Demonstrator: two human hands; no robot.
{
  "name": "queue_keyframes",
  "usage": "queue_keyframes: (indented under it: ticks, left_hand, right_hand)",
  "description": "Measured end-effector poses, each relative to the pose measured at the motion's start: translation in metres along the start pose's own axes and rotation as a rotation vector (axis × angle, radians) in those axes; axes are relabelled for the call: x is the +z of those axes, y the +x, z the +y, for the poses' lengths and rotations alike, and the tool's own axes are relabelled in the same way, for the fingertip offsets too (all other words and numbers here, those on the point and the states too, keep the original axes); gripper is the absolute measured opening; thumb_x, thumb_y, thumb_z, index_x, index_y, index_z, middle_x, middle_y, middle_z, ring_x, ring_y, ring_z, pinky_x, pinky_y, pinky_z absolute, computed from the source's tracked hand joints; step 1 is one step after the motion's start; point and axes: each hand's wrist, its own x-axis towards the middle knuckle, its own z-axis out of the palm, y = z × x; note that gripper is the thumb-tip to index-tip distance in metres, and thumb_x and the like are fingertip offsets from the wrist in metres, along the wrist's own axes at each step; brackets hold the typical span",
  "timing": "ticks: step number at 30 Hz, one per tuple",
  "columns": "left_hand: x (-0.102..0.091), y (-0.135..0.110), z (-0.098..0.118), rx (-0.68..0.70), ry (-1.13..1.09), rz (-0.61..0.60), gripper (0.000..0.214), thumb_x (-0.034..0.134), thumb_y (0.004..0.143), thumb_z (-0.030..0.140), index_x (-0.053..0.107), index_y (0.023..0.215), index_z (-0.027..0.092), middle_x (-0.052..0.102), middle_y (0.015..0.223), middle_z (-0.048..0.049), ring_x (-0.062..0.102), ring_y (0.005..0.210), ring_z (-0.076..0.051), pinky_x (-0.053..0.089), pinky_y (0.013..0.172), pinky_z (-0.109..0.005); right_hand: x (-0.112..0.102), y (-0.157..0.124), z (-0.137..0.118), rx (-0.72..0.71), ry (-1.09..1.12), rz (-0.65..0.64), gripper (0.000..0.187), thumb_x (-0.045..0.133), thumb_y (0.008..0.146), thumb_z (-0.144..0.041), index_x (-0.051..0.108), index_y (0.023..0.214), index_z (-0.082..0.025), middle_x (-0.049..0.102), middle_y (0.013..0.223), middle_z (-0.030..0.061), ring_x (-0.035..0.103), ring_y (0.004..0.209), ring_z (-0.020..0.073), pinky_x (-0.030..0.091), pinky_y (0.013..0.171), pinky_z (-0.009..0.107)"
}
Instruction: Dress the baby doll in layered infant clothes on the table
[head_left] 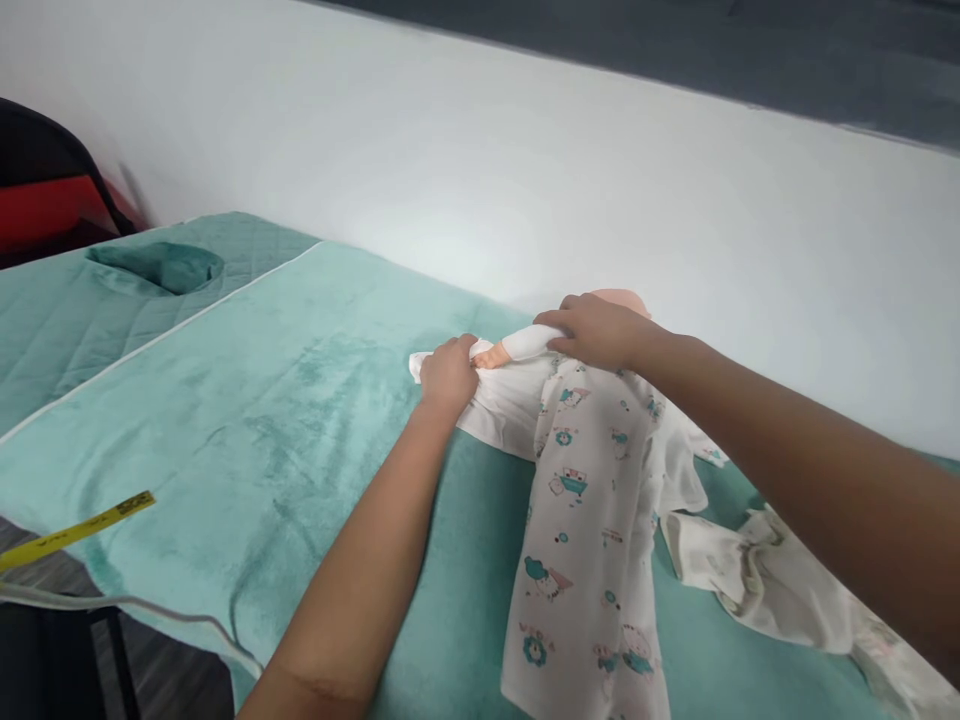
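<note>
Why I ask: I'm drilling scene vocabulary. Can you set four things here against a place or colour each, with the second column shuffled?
Column one:
1 left hand
2 right hand
3 tape measure
4 sleepsuit

Column two:
a yellow, at the green towel's left edge
b grip around the doll's sleeved arm
c white with cartoon prints, draped over the doll
d pinching white cloth by the doll's hand

Pairs: 1-d, 2-b, 3-a, 4-c

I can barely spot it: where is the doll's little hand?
In the head view, near the centre, the doll's hand sits between the left hand, gripping white cloth, and the right hand, over the teal towel.
</note>
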Motion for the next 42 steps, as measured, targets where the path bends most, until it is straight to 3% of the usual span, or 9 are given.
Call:
queue_keyframes:
  ticks: [8, 13, 22, 26, 30, 34, 36, 39, 42]
  left_hand:
    - [-0.001, -0.002, 0.003, 0.052, 0.033, 0.077, 0.065, 0.042, 0.087, 0.011, 0.035, 0.15, 0.026, 0.058, 0.135, -0.0115, 0.058, 0.117, -0.027, 0.046, 0.091, -0.039]
    - [-0.001, -0.003, 0.005, 0.208, 0.083, 0.107, 0.053, 0.051, 0.091, 0.029, 0.044, 0.143, 0.026, 0.06, 0.131, -0.0086, 0.051, 0.122, -0.029, 0.042, 0.098, -0.041]
    - [-0.007, -0.002, -0.001, -0.02, 0.174, 0.165, 0.033, 0.039, 0.095, 0.019, 0.061, 0.118, 0.028, 0.064, 0.122, -0.0086, 0.051, 0.118, -0.028, 0.04, 0.096, -0.043]
    - [-0.004, -0.003, -0.005, -0.038, 0.207, 0.197, 0.032, 0.037, 0.096, 0.021, 0.061, 0.115, 0.026, 0.064, 0.123, -0.0085, 0.051, 0.118, -0.029, 0.04, 0.097, -0.043]
    - [-0.001, -0.007, -0.006, -0.068, 0.226, 0.186, 0.029, 0.04, 0.096, 0.022, 0.061, 0.115, 0.026, 0.065, 0.123, -0.0087, 0.052, 0.119, -0.029, 0.041, 0.097, -0.044]
    - [0.002, -0.01, -0.005, -0.054, 0.256, 0.206, 0.027, 0.044, 0.094, 0.025, 0.061, 0.115, 0.023, 0.065, 0.122, -0.0108, 0.051, 0.123, -0.03, 0.04, 0.103, -0.047]
    - [0.004, -0.012, -0.004, -0.036, 0.266, 0.227, 0.031, 0.043, 0.094, 0.023, 0.06, 0.12, 0.02, 0.064, 0.125, -0.0137, 0.048, 0.128, -0.032, 0.035, 0.108, -0.051]
    - [0.005, -0.02, 0.001, -0.014, 0.243, 0.278, 0.042, 0.041, 0.092, 0.016, 0.055, 0.131, 0.015, 0.057, 0.138, -0.0182, 0.038, 0.14, -0.035, 0.026, 0.115, -0.061]
    - [0.005, -0.029, 0.025, 0.107, 0.125, 0.34, 0.053, 0.037, 0.086, 0.006, 0.052, 0.136, 0.016, 0.052, 0.144, -0.0161, 0.035, 0.143, -0.032, 0.027, 0.117, -0.058]
  right_hand:
    - [0.003, -0.001, 0.0, 0.025, 0.074, 0.05, 0.042, 0.049, 0.092, -0.04, 0.059, 0.131, -0.03, 0.064, 0.11, 0.0102, 0.057, 0.102, 0.03, 0.042, 0.08, 0.039]
    - [0.016, 0.008, -0.01, -0.009, 0.136, 0.056, 0.041, 0.049, 0.093, -0.04, 0.058, 0.132, -0.032, 0.064, 0.113, 0.0091, 0.059, 0.105, 0.0288, 0.043, 0.088, 0.041]
    - [0.043, 0.013, -0.017, 0.06, 0.325, 0.099, 0.058, 0.048, 0.094, -0.036, 0.043, 0.149, -0.02, 0.054, 0.147, 0.0102, 0.051, 0.131, 0.0298, 0.041, 0.106, 0.043]
    - [0.055, -0.012, 0.001, 0.129, 0.49, 0.268, 0.045, 0.042, 0.096, -0.035, 0.059, 0.136, -0.022, 0.06, 0.141, 0.0074, 0.053, 0.13, 0.0291, 0.04, 0.109, 0.046]
    - [0.101, -0.057, 0.031, 0.275, 0.648, 0.54, 0.042, 0.038, 0.097, -0.041, 0.066, 0.124, -0.024, 0.067, 0.13, 0.0076, 0.059, 0.121, 0.0279, 0.045, 0.104, 0.045]
    - [0.16, -0.095, 0.048, 0.443, 0.425, 0.603, 0.048, 0.045, 0.091, -0.032, 0.057, 0.136, -0.023, 0.064, 0.133, 0.0121, 0.057, 0.123, 0.0326, 0.041, 0.105, 0.052]
    - [0.177, -0.104, 0.049, 0.505, 0.332, 0.64, 0.053, 0.049, 0.086, -0.028, 0.055, 0.138, -0.023, 0.063, 0.134, 0.0123, 0.055, 0.124, 0.0342, 0.038, 0.106, 0.055]
    - [0.182, -0.105, 0.05, 0.571, 0.383, 0.751, 0.048, 0.051, 0.082, -0.026, 0.061, 0.129, -0.022, 0.067, 0.126, 0.0121, 0.057, 0.118, 0.0336, 0.039, 0.104, 0.053]
    - [0.178, -0.103, 0.054, 0.598, 0.52, 0.848, 0.042, 0.051, 0.079, -0.025, 0.065, 0.118, -0.02, 0.07, 0.118, 0.0116, 0.061, 0.112, 0.0323, 0.042, 0.101, 0.051]
